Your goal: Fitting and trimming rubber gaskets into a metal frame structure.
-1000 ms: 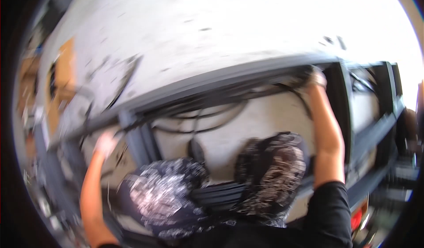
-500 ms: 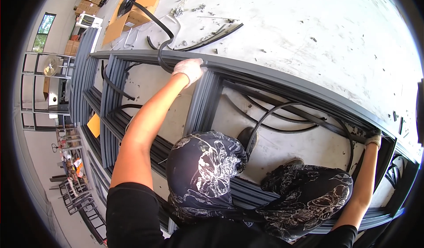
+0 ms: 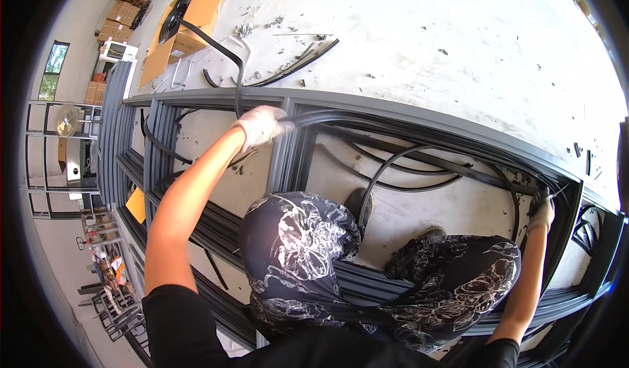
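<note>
My left hand (image 3: 263, 124), in a pale glove, is closed around a black rubber strip (image 3: 327, 115) just above a grey crossbar. From that hand the strip bows to the right, partly lifted off the long bar of the grey metal frame (image 3: 406, 116). Its other end runs up to a coil (image 3: 177, 16) in an opened cardboard box (image 3: 190, 44). My right hand (image 3: 542, 212), also gloved, is closed at the frame's right inner corner. Thin pointed metal shows beside its fingers, but what it holds is unclear.
Stacked frames lie under me, and my patterned knees (image 3: 298, 243) bend over them. Loose black strips (image 3: 419, 186) curve inside the opening. Offcuts and a curved strip (image 3: 295, 67) litter the pale floor beyond. Cartons (image 3: 121, 13) and a metal rack (image 3: 62, 145) stand at the left.
My left hand has moved left and slightly down, and the strip now bows up off the bar. My right hand has shifted a little left, with pointed metal now showing beside it.
</note>
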The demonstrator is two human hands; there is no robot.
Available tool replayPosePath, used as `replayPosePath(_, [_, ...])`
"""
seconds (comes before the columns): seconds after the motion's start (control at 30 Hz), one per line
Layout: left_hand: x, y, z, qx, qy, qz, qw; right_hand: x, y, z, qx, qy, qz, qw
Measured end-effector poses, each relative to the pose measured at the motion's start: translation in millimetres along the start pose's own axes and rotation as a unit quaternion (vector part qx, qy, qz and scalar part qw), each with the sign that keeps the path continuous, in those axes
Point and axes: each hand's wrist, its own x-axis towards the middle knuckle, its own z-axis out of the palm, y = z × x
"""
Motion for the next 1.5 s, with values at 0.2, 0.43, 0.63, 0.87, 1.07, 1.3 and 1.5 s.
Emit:
replayPosePath(0.2, [-78, 158, 43, -0.214, -0.175, 0.241, 0.93, -240, -140, 25, -0.166, -0.261, -0.241, 0.92])
replayPosePath(0.43, [-107, 205, 82, -0.294, -0.204, 0.311, 0.88, -377, -155, 29, -0.157, -0.593, 0.114, 0.782])
replayPosePath(0.63, [-118, 196, 64, -0.407, -0.195, 0.212, 0.867, -384, -120, 52, -0.198, -0.592, -0.002, 0.781])
replayPosePath(0.87, [-124, 171, 72, -0.368, -0.07, 0.255, 0.891, -396, -104, 102, -0.226, -0.608, 0.017, 0.761])
replayPosePath(1.07, [-116, 159, 72, -0.321, -0.01, 0.196, 0.927, -397, -88, 123, -0.156, -0.609, 0.069, 0.775])
replayPosePath(1.3, [-107, 157, 75, -0.347, -0.051, 0.175, 0.92, -386, -84, 124, -0.243, -0.597, -0.004, 0.764])
replayPosePath(1.5, [-102, 153, 71, -0.294, -0.021, 0.258, 0.92, -380, -80, 121, -0.167, -0.6, -0.014, 0.782])
